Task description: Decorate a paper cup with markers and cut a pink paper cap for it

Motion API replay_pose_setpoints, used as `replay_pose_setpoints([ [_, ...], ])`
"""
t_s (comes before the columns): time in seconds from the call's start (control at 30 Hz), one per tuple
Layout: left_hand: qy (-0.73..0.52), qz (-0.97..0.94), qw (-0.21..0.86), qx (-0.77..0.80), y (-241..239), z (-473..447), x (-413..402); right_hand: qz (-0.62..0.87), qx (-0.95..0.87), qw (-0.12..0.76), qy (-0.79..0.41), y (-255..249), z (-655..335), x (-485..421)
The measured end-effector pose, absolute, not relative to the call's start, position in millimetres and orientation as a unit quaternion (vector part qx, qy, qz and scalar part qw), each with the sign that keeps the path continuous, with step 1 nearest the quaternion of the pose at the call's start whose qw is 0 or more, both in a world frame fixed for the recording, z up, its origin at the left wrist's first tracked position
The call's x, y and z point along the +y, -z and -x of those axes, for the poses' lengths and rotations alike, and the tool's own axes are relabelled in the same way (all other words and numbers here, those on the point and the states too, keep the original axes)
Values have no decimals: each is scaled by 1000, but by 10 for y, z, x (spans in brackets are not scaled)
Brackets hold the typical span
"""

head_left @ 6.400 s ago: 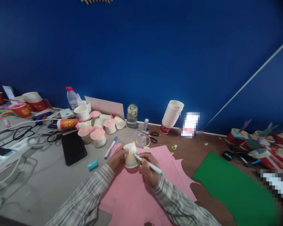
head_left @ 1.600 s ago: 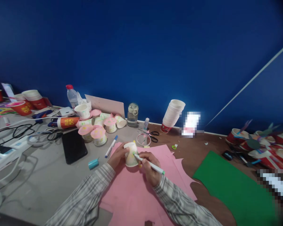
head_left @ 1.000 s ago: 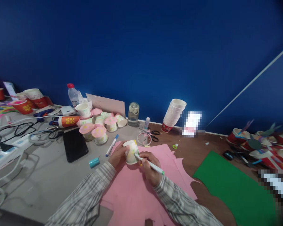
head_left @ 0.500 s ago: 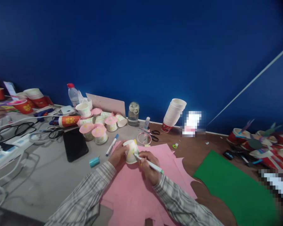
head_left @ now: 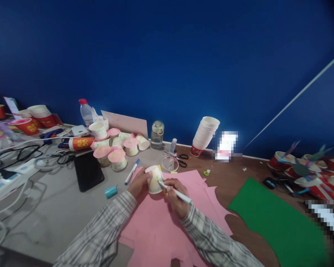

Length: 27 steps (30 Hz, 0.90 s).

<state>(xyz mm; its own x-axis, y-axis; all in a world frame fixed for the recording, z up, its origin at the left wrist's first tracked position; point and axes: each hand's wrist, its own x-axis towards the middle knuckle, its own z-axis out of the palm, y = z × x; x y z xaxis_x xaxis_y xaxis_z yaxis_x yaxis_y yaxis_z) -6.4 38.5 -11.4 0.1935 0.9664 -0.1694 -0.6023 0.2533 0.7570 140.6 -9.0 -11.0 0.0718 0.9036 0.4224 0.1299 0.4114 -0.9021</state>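
Your left fingers grip 1 patterned cup; your right fingers hold 1 marker, tip at cup's 3 o'clock side.

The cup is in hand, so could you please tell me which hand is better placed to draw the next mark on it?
Most likely the right hand: it grips the pen, whose tip is at the cup, while the left hand is taken up holding the cup.
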Motion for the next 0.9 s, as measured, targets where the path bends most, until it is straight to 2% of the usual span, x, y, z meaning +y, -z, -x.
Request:
replay_pose_setpoints([
  [0.33,-539,-280,725,323,123,70,386,419,-620,597,-289,17,-1398,-119],
  [0.9,-537,-290,720,329,97,67,376,426,-608,597,-304,39,-1367,-118],
])
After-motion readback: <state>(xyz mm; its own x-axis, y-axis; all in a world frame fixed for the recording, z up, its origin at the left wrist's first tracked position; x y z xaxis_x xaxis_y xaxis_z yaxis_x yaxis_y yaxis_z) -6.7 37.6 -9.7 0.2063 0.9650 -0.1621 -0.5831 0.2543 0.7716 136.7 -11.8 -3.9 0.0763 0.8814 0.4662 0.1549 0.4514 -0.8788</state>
